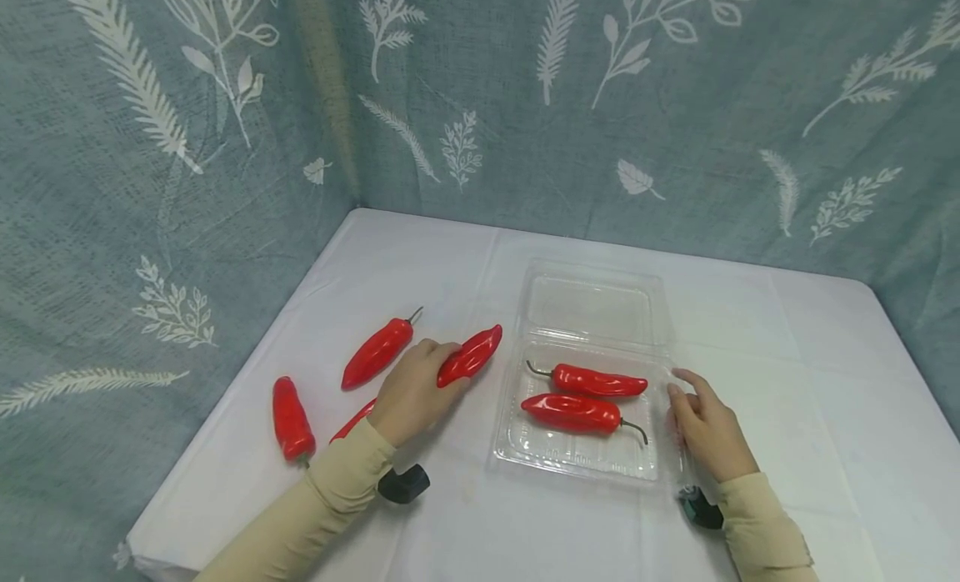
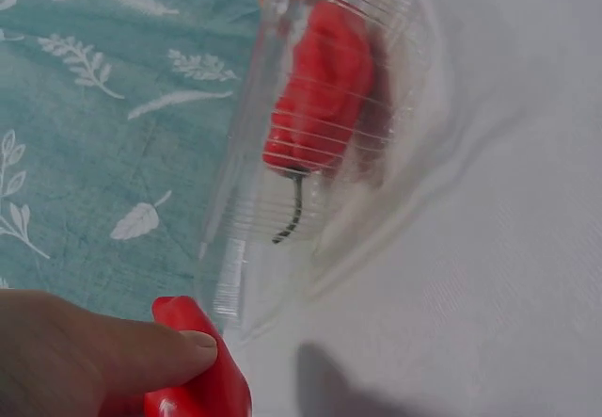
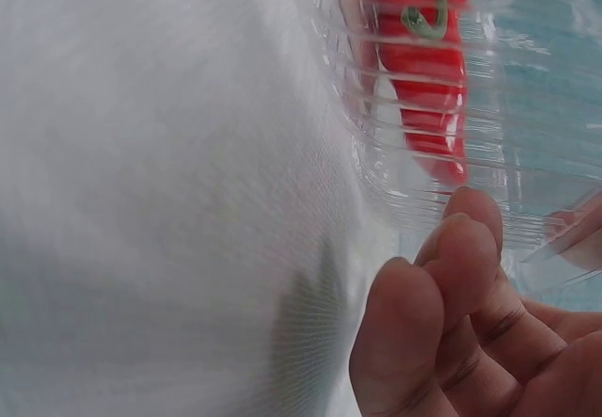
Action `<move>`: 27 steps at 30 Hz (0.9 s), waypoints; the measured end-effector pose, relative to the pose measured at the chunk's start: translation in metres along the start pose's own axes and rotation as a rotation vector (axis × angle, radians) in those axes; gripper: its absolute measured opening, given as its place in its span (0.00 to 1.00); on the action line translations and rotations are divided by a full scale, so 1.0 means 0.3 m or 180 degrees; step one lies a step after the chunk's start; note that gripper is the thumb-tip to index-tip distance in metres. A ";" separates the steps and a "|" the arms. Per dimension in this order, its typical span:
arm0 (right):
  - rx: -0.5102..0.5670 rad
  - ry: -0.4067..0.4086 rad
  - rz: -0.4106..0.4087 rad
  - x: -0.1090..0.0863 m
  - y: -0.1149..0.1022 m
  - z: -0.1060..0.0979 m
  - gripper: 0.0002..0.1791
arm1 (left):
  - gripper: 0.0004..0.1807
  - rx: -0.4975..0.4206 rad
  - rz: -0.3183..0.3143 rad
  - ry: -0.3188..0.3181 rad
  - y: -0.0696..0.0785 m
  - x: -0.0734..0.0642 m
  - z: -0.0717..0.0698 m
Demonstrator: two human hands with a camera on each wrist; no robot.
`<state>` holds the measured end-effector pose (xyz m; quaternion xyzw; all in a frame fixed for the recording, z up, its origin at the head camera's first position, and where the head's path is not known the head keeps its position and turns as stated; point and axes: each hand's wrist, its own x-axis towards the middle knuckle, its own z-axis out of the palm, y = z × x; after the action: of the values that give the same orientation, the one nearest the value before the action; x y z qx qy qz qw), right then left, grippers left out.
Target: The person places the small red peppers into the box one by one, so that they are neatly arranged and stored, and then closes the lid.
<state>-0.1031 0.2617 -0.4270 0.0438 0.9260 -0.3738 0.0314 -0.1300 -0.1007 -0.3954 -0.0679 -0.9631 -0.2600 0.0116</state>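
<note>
In the head view my left hand (image 1: pixel 416 390) grips a red chili pepper (image 1: pixel 477 354) between thumb and fingers, its pointed end toward the clear plastic box (image 1: pixel 573 467). The left wrist view shows the thumb pressed along this held pepper (image 2: pixel 226 379). Two red peppers, one upper (image 1: pixel 600 381) and one lower (image 1: pixel 573 413), lie side by side in the box, stems pointing opposite ways. My right hand (image 1: pixel 708 428) is at the box's right side, fingers loosely bent. In the right wrist view its fingertips (image 3: pixel 470 212) are right at the ribbed wall.
Left of the box, on the white tablecloth (image 1: pixel 457 532), lie a red pepper with its stem up (image 1: pixel 378 353), another at the far left (image 1: pixel 292 419), and one partly hidden (image 1: pixel 352 419) under my left hand. The clear lid (image 1: pixel 592 307) lies folded back behind the box.
</note>
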 end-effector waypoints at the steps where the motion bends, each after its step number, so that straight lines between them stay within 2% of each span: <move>1: 0.0003 -0.0005 0.0008 0.001 0.000 0.000 0.30 | 0.33 -0.0003 0.0006 0.0006 0.001 0.000 -0.002; 13: 0.0010 0.0025 -0.0038 -0.001 0.003 0.000 0.29 | 0.32 -0.0130 0.0187 0.0116 0.045 -0.015 -0.030; 27: 0.0005 0.0001 0.0005 0.003 0.006 0.003 0.30 | 0.32 -0.0206 0.0364 0.0180 0.106 -0.025 -0.042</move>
<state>-0.1036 0.2624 -0.4289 0.0446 0.9256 -0.3745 0.0316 -0.1184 -0.0808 -0.3690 -0.1157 -0.9481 -0.2917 0.0514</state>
